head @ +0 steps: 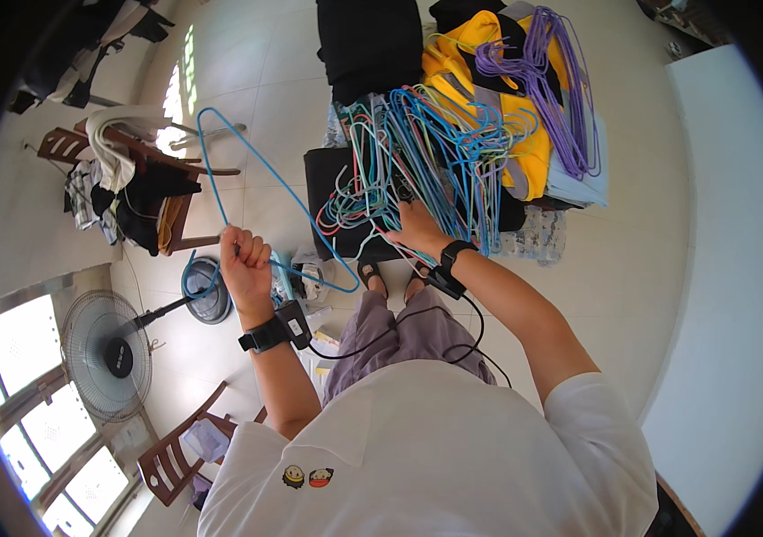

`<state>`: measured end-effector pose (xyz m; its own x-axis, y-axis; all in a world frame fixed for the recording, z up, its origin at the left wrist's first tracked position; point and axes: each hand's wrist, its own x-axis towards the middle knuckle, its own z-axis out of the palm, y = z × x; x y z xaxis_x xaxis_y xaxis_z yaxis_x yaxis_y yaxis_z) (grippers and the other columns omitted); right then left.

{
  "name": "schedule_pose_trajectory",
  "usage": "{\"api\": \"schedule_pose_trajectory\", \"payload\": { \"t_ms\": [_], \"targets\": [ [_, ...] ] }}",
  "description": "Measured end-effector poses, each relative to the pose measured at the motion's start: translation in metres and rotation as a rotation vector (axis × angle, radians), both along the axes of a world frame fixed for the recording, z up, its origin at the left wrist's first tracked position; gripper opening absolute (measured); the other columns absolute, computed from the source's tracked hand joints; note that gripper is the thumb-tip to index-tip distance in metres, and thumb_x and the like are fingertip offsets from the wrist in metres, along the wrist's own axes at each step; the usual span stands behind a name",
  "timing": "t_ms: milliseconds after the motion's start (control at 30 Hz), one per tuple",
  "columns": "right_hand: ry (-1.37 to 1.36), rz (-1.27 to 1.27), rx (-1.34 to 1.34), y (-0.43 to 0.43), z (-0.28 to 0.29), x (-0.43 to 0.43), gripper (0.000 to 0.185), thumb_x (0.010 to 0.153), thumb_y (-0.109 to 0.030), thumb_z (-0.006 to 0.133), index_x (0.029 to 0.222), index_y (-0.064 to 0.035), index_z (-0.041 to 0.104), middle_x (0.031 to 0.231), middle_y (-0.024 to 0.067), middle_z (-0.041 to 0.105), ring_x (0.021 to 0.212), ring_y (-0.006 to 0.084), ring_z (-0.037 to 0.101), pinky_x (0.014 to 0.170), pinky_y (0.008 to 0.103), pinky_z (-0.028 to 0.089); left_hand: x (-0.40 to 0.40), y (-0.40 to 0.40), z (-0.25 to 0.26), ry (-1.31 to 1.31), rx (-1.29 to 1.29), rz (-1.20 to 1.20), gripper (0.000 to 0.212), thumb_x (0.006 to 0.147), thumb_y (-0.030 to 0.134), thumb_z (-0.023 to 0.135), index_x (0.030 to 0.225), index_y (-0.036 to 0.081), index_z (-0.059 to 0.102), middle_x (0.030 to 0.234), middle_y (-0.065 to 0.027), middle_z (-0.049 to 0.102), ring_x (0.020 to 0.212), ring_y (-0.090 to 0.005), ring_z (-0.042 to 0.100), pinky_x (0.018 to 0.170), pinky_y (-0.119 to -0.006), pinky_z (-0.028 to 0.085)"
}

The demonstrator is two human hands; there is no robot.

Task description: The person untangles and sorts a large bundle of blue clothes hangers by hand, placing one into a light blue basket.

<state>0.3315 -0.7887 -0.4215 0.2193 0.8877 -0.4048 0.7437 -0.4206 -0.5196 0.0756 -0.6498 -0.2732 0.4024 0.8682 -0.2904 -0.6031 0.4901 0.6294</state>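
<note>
My left hand [245, 258] is closed around a blue clothes hanger [274, 171], held up to the left of the table. My right hand [422, 228] reaches into the near side of a large pile of multicoloured hangers [422, 154]; its fingertips are partly hidden, and whether it grips one cannot be told. A bundle of purple hangers [556, 101] lies at the far right on yellow and grey clothing [526, 151]. Folded black cloth [371, 47] lies beyond the pile, and more black cloth [324, 174] lies under it.
A wooden chair [183, 225] heaped with clothes stands at the left. Nearer are a standing fan [107, 356] and another wooden chair [173, 470] bearing a plastic container [205, 440]. Cables run from both wrist devices past my legs. Light blue folded cloth [586, 178] sits at the pile's right edge.
</note>
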Motion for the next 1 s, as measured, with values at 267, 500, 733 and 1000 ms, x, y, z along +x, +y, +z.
{"api": "schedule_pose_trajectory", "payload": {
  "t_ms": [267, 500, 733, 1000],
  "targets": [
    [-0.265, -0.002, -0.029, -0.002, -0.005, -0.028, 0.078, 0.071, -0.034, 0.073, 0.129, -0.0001, 0.034, 0.109, 0.0198, 0.049, 0.099, 0.0360, 0.054, 0.074, 0.0454, 0.048, -0.045, -0.033, -0.010, 0.070, -0.088, 0.234, 0.030, 0.093, 0.020, 0.048, 0.065, 0.011, 0.039, 0.051, 0.0053, 0.023, 0.044, -0.0055, 0.019, 0.041, -0.022, 0.019],
    [-0.026, 0.046, 0.153, 0.027, 0.003, -0.002, 0.037, 0.083, -0.026, 0.061, 0.105, 0.0015, 0.049, 0.093, 0.0221, 0.058, 0.088, 0.0386, 0.057, 0.074, 0.0460, 0.046, -0.064, -0.058, -0.018, 0.108, -0.087, 0.322, 0.031, 0.092, 0.018, 0.049, 0.063, 0.012, 0.037, 0.052, 0.0053, 0.023, 0.044, -0.0054, 0.020, 0.042, -0.022, 0.020],
    [-0.070, 0.016, 0.014, 0.026, -0.010, -0.010, 0.048, 0.074, -0.041, 0.068, 0.096, 0.0002, 0.056, 0.093, 0.0209, 0.063, 0.090, 0.0374, 0.060, 0.075, 0.0467, 0.048, -0.112, -0.086, -0.066, 0.291, -0.119, 0.389, 0.026, 0.089, 0.015, 0.052, 0.067, 0.014, 0.039, 0.057, 0.0062, 0.026, 0.049, -0.0068, 0.024, 0.048, -0.025, 0.025],
    [-0.145, -0.090, 0.224, -0.006, -0.011, 0.010, 0.044, 0.084, -0.036, 0.058, 0.104, 0.0033, 0.055, 0.088, 0.0189, 0.063, 0.084, 0.0341, 0.060, 0.072, 0.0391, 0.047, -0.184, -0.107, -0.167, 0.511, -0.204, 0.541, 0.018, 0.084, 0.012, 0.053, 0.071, 0.011, 0.040, 0.062, 0.0013, 0.038, 0.053, -0.0103, 0.037, 0.052, -0.025, 0.033]
  ]
}}
